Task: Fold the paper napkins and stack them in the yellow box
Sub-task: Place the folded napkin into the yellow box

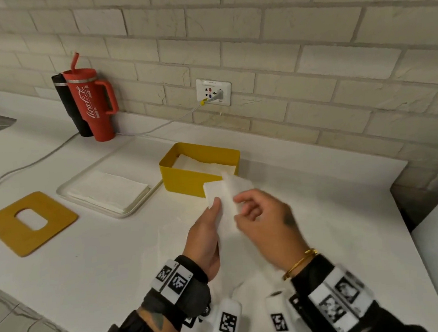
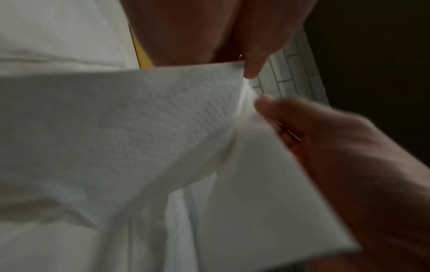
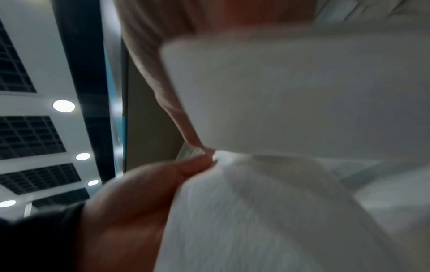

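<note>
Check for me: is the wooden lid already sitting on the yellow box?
No, the wooden lid lies flat on the counter left of the tray, and the yellow box stands open.

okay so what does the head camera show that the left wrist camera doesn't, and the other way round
Only the head view shows the tray with its stack of napkins, the wooden lid, the red tumbler and the wall socket. Only the left wrist view shows the napkin's embossed texture close up, with the fold bulging between the hands. Both show the held napkin, the left hand, the right hand, the yellow box and the brick wall.
</note>
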`<state>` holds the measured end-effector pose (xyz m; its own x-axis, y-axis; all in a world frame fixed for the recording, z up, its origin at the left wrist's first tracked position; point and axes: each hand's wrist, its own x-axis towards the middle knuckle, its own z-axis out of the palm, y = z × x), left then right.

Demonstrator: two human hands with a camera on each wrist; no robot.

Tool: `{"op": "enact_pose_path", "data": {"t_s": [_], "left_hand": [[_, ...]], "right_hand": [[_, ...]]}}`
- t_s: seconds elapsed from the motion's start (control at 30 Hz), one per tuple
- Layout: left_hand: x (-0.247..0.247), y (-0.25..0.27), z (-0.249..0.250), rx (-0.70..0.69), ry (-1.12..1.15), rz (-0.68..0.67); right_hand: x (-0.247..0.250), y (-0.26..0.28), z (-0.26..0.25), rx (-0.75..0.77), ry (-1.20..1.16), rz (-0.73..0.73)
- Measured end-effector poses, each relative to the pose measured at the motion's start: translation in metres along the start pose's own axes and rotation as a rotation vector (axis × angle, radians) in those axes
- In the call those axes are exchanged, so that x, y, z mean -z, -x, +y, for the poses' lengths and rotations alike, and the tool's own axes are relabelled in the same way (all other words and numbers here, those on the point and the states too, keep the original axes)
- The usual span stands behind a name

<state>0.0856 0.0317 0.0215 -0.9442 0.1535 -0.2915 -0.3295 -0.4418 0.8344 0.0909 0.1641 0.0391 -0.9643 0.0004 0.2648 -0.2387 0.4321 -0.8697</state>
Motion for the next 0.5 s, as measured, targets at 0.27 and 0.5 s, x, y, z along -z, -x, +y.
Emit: {"op": "enact_pose_path", "data": {"t_s": [0.27,0.5], "left_hand": [[0.017,-0.009,0.0,-0.054,-0.053,-0.076],[0.017,-0.008,0.005,-0.068,-0.04,-0.198]], "right_hand": [[0.008,0.0,0.009,-0.153,-0.154,0.084],[0.037,-0.01,0.038,-0.63,-0.483,-0.098]]}}
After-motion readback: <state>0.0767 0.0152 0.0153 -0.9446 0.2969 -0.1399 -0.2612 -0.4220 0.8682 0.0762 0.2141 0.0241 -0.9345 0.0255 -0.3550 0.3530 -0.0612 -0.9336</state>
